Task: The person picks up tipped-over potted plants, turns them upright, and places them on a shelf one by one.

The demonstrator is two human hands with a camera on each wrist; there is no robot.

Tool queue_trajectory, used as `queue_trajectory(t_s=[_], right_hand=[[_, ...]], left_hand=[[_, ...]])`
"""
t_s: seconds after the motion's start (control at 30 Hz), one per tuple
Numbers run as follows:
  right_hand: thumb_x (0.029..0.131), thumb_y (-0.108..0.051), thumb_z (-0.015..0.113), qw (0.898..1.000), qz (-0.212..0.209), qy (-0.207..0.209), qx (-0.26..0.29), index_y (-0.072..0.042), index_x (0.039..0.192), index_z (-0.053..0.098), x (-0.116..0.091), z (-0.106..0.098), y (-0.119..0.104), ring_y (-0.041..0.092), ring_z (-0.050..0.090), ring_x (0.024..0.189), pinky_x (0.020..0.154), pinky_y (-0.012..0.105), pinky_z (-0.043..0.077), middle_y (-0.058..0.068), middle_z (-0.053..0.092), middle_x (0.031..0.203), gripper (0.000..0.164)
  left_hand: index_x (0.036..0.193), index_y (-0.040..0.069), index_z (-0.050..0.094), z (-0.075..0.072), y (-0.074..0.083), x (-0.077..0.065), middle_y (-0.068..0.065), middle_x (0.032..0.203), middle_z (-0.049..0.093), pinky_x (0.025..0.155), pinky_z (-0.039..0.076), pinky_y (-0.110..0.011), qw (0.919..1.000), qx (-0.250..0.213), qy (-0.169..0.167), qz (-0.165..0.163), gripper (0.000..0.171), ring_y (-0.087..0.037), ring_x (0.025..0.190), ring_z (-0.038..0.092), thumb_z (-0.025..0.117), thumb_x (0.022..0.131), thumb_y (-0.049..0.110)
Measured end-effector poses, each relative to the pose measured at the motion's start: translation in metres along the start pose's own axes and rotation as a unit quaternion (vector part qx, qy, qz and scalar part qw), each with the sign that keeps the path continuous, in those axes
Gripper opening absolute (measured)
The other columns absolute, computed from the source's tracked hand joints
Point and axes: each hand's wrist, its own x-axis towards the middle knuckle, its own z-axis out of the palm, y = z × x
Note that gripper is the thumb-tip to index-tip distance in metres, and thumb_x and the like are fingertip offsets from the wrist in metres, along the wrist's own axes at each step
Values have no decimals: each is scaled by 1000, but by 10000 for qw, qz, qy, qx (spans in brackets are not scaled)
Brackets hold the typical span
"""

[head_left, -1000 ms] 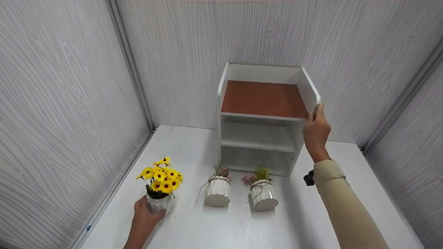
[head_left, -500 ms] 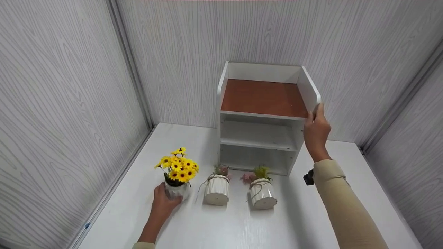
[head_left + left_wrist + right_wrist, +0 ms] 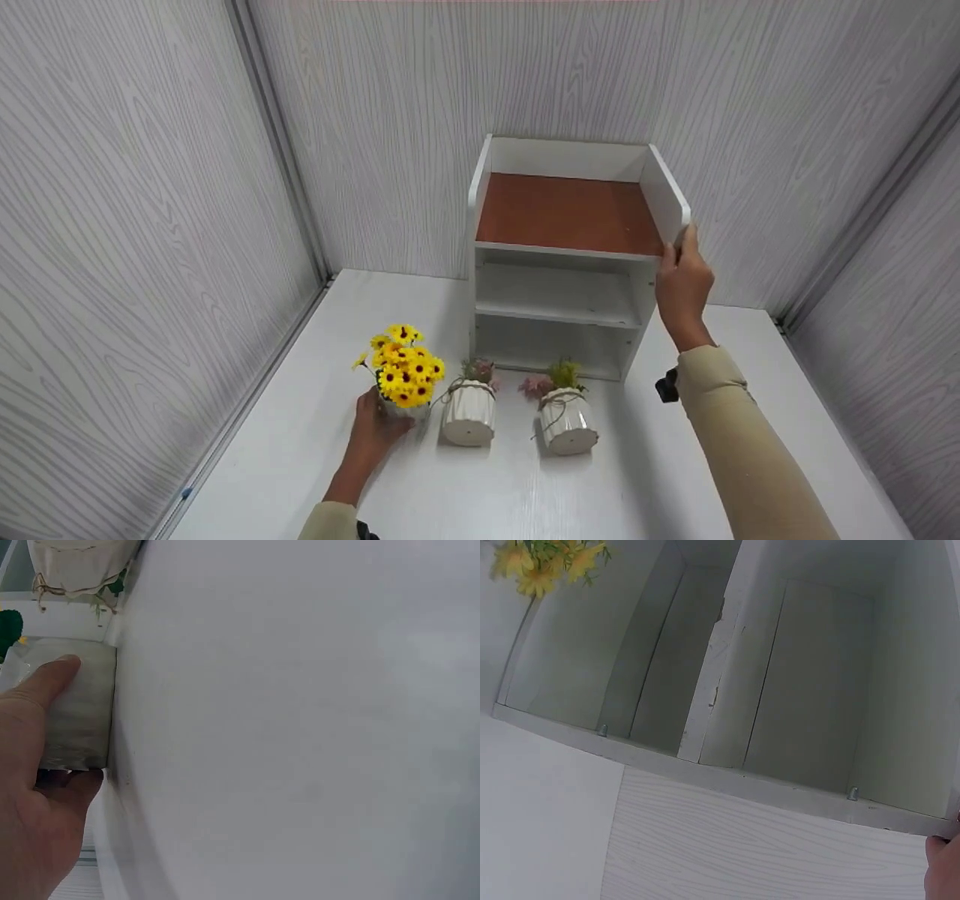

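A small pale pot with yellow sunflower-like flowers is in my left hand, near the front left of the table. In the left wrist view, the thumb lies along the pot's side and the other fingers are around its far side, partly hidden. Up at the right, my right hand grips the front edge of the side panel of a white shelf unit. Its top board is reddish brown. Only part of this hand shows at the lower right corner of the right wrist view.
Two white ribbed flowerpots lie tipped over before the shelf, bases facing me: the left pot with pinkish flowers, the right pot with pink and yellow-green ones. Twine is tied around both. Wood-grain walls enclose the white table.
My left hand has carried the pot of yellow flowers to the right and slightly farther back, close beside the left tipped pot. The right hand keeps its grip on the shelf panel.
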Motion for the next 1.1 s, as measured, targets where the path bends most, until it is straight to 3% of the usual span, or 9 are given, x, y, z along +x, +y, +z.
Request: queue_trajectory(t_s=[0.2, 0.37, 0.53, 0.73, 0.97, 1.1], right_hand=[[98, -14, 53, 9999, 91, 24, 58, -14, 147, 38, 0, -2, 2, 29, 56, 118, 90, 52, 47, 19, 57, 130, 51], [99, -16, 52, 9999, 81, -9, 86, -15, 148, 37, 2, -2, 0, 28, 55, 119, 91, 51, 47, 19, 56, 132, 51], [99, -17, 51, 9999, 132, 22, 66, -16, 148, 36, 3, -6, 0, 27, 55, 120, 92, 50, 47, 17, 55, 134, 51], [99, -17, 52, 9999, 118, 76, 7, -15, 148, 37, 1, -11, 2, 29, 58, 116, 88, 51, 49, 18, 57, 131, 51], [100, -22, 51, 9999, 86, 125, 19, -15, 147, 38, -2, -14, 6, 28, 57, 116, 86, 50, 49, 19, 57, 130, 50], [100, -23, 50, 9999, 81, 149, -33, -15, 147, 37, -2, -14, 7, 29, 58, 116, 87, 51, 49, 20, 57, 130, 50]], left_hand=[[149, 7, 22, 2, 2, 0, -19, 145, 30, 111, 24, -55, 9998, -94, -7, 197, 92, -36, 137, 28, 80, 78, 15], [150, 16, 23, 6, 6, -2, -11, 150, 30, 111, 26, -52, 9987, -443, 245, -106, 88, -31, 140, 27, 77, 82, 30], [150, 16, 23, 14, 20, -4, -11, 152, 29, 111, 25, -52, 9967, -565, 558, -194, 88, -31, 140, 28, 73, 83, 41], [148, 22, 27, 29, 26, -1, -5, 152, 31, 112, 25, -49, 9936, -826, 769, -19, 87, -26, 141, 28, 75, 79, 43], [147, 26, 29, 40, 24, 4, -1, 147, 35, 111, 27, -48, 9896, -945, 975, 479, 83, -21, 137, 34, 75, 80, 43], [146, 29, 30, 43, 25, 6, 3, 145, 37, 112, 27, -46, 9892, -913, 1030, 502, 79, -17, 135, 35, 71, 81, 47]])
